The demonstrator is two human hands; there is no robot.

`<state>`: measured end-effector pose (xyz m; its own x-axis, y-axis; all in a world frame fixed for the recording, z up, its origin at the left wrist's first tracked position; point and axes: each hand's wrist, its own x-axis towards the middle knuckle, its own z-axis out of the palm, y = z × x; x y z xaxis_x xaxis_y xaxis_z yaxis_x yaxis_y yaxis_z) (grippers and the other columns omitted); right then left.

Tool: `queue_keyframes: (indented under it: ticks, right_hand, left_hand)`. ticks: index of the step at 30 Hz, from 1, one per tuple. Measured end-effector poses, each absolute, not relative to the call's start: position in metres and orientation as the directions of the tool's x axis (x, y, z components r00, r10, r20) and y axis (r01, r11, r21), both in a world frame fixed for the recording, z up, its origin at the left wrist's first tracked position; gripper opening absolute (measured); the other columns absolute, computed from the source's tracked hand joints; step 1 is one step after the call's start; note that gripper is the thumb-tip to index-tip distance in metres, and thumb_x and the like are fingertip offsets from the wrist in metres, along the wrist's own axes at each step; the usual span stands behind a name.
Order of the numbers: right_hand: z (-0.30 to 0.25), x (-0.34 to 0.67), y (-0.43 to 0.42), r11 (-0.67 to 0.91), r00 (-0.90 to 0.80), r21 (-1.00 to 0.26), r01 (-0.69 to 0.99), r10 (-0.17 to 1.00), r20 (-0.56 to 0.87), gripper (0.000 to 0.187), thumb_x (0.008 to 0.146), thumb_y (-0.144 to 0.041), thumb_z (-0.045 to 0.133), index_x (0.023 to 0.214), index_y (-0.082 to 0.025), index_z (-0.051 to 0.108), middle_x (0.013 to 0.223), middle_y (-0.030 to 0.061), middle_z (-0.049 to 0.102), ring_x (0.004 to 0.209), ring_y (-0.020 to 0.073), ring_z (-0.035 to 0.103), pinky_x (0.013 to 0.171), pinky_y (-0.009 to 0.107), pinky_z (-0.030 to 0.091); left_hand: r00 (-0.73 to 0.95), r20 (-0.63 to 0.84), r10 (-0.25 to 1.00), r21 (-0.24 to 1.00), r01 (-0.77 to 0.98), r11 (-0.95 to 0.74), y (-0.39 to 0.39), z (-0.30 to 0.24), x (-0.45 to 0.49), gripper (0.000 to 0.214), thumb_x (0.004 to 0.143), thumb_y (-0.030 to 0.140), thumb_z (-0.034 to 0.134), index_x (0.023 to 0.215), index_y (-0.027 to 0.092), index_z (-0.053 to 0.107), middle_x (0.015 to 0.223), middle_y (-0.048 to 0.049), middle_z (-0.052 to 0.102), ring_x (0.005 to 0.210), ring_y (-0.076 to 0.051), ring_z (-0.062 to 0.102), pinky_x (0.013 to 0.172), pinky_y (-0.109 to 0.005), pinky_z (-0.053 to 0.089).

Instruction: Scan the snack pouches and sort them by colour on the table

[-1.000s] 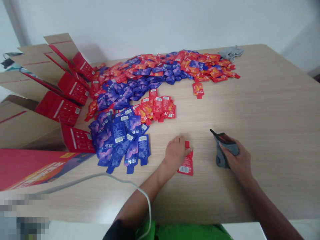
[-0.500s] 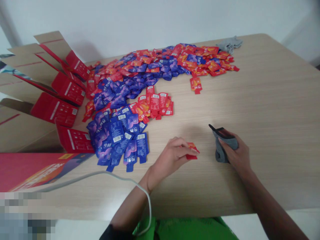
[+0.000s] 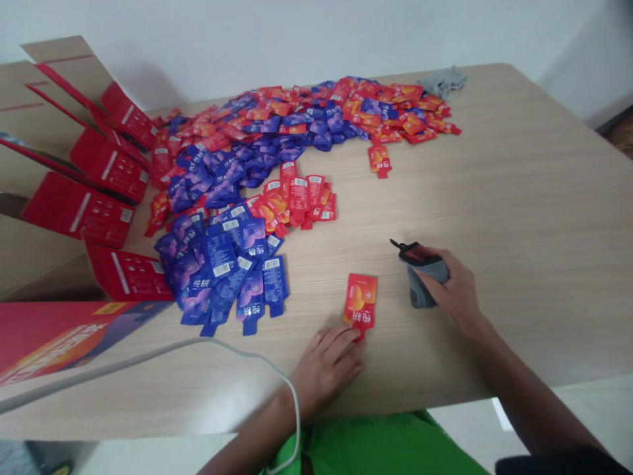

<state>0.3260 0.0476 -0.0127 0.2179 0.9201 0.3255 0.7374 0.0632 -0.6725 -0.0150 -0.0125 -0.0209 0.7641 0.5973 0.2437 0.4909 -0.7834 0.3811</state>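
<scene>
A single red sachet (image 3: 361,300) lies face up on the wooden table (image 3: 519,218), in front of me. My left hand (image 3: 329,366) rests just below it with fingers stretched out, fingertips touching its lower edge. My right hand (image 3: 455,293) is closed round a grey handheld scanner (image 3: 420,274) with a black and red tip, which rests on the table to the right of the sachet.
A large spread of red and blue sachets (image 3: 277,145) covers the far left half of the table. A nearer group of blue sachets (image 3: 225,270) lies left of my hand. Open red cardboard boxes (image 3: 74,178) stand at the left. A grey cable (image 3: 163,359) runs across the front. A grey cloth (image 3: 442,80) lies at the back.
My left hand lifted the red sachet, turned it over from its barcode side to its printed face, laid it down and drew back toward me. The right hand kept hold of the scanner.
</scene>
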Motion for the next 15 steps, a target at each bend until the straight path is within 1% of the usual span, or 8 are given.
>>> queue_keyframes:
  ticks: [3,6,8,10,11,12,15]
  right_hand:
    - [0.007,0.305,0.053,0.245,0.016,-0.587,0.772,0.915,0.404,0.041,0.086,-0.032,0.068,0.127,-0.026,0.065,0.117,0.0100,0.075,0.106,0.0323,0.072,0.092,0.051,0.058]
    - [0.017,0.271,0.048,0.482,-0.277,-0.489,0.727,0.857,0.434,0.044,0.087,-0.030,0.064,0.131,-0.024,0.063,0.118,0.0111,0.074,0.108,0.0303,0.070,0.094,0.046,0.057]
    - [0.013,0.249,0.040,0.639,-0.500,-0.417,0.646,0.767,0.402,0.044,0.090,-0.032,0.063,0.133,-0.022,0.063,0.119,0.0114,0.074,0.107,0.0287,0.069,0.094,0.044,0.055]
    - [0.000,0.233,0.034,0.733,-0.658,-0.355,0.580,0.679,0.327,0.043,0.091,-0.034,0.064,0.132,-0.022,0.065,0.118,0.0095,0.075,0.102,0.0269,0.068,0.092,0.043,0.055]
    - [-0.007,0.228,0.033,0.749,-0.694,-0.336,0.571,0.659,0.290,0.041,0.091,-0.035,0.065,0.131,-0.023,0.066,0.117,0.0084,0.076,0.099,0.0260,0.068,0.091,0.042,0.054]
    - [-0.014,0.226,0.035,0.752,-0.709,-0.325,0.574,0.655,0.264,0.040,0.091,-0.035,0.067,0.130,-0.023,0.066,0.117,0.0077,0.076,0.098,0.0255,0.067,0.091,0.042,0.054]
    - [-0.027,0.230,0.057,0.717,-0.675,-0.309,0.625,0.695,0.247,0.042,0.090,-0.034,0.070,0.130,-0.022,0.066,0.118,0.0093,0.075,0.105,0.0268,0.066,0.095,0.042,0.053]
  left_hand:
    - [0.762,0.310,0.569,0.363,0.458,-0.811,-0.018,-0.025,-0.012,0.032,0.106,0.034,0.060,0.134,0.019,0.066,0.137,-0.0111,0.070,0.135,-0.025,0.061,0.110,-0.041,0.054]
    - [0.766,0.344,0.543,0.356,0.429,-0.830,-0.022,-0.035,-0.009,0.033,0.106,0.033,0.060,0.135,0.017,0.065,0.136,-0.0108,0.071,0.136,-0.025,0.061,0.113,-0.042,0.054]
    - [0.768,0.335,0.546,0.366,0.427,-0.827,-0.026,-0.043,-0.008,0.028,0.107,0.030,0.060,0.131,0.018,0.067,0.128,-0.0088,0.075,0.124,-0.023,0.069,0.109,-0.040,0.057]
    - [0.769,0.314,0.557,0.378,0.437,-0.816,-0.030,-0.048,-0.008,0.022,0.107,0.027,0.057,0.125,0.020,0.070,0.119,-0.0062,0.078,0.107,-0.019,0.076,0.101,-0.036,0.061]
    - [0.767,0.310,0.563,0.382,0.442,-0.812,-0.032,-0.050,-0.008,0.022,0.108,0.026,0.056,0.123,0.021,0.071,0.118,-0.0058,0.079,0.104,-0.018,0.077,0.100,-0.035,0.061]
    - [0.763,0.315,0.565,0.381,0.443,-0.811,-0.033,-0.050,-0.008,0.023,0.108,0.026,0.056,0.124,0.020,0.070,0.120,-0.0062,0.078,0.107,-0.018,0.076,0.101,-0.035,0.061]
    - [0.746,0.363,0.559,0.372,0.434,-0.821,-0.033,-0.046,-0.007,0.028,0.107,0.027,0.057,0.130,0.015,0.067,0.134,-0.0089,0.073,0.129,-0.021,0.067,0.114,-0.038,0.053]
